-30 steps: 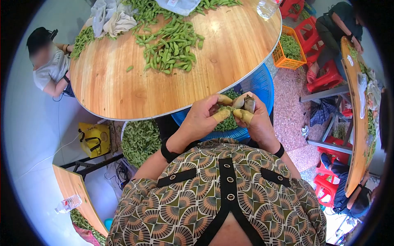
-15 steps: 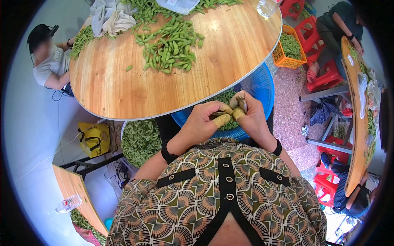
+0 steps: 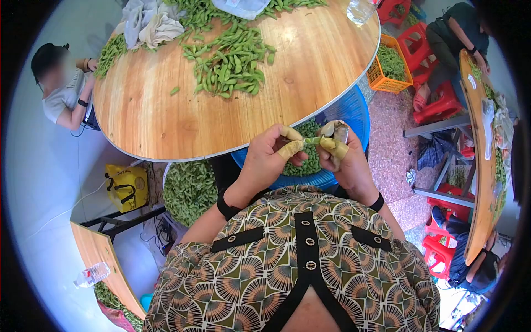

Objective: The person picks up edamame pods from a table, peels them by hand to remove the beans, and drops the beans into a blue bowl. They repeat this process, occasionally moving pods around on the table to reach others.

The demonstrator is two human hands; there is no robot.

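Observation:
A green edamame pod (image 3: 313, 140) spans the gap between my two hands, above a blue basket (image 3: 362, 116). My left hand (image 3: 268, 155) pinches one end between thumb and index finger. The thumb and fingers of my right hand (image 3: 348, 157) are closed on the other end. Yellowish covers wrap my thumbs, and a greyish cover shows on a right finger. Below the hands, shelled green beans (image 3: 301, 166) lie in the basket. Beyond, a pile of edamame pods (image 3: 229, 66) rests on the wooden table (image 3: 166, 122).
Cloths (image 3: 152, 25) lie on the table's far left. A tub of empty-looking pods (image 3: 191, 191) stands left of my legs. A yellow bag (image 3: 126, 188) is further left. An orange crate (image 3: 390, 77) and red stools (image 3: 440, 105) stand right. People sit at both sides.
My hands have moved slightly apart, and the green pod now shows between them. The person at the left has shifted their arms and leaned a little outward.

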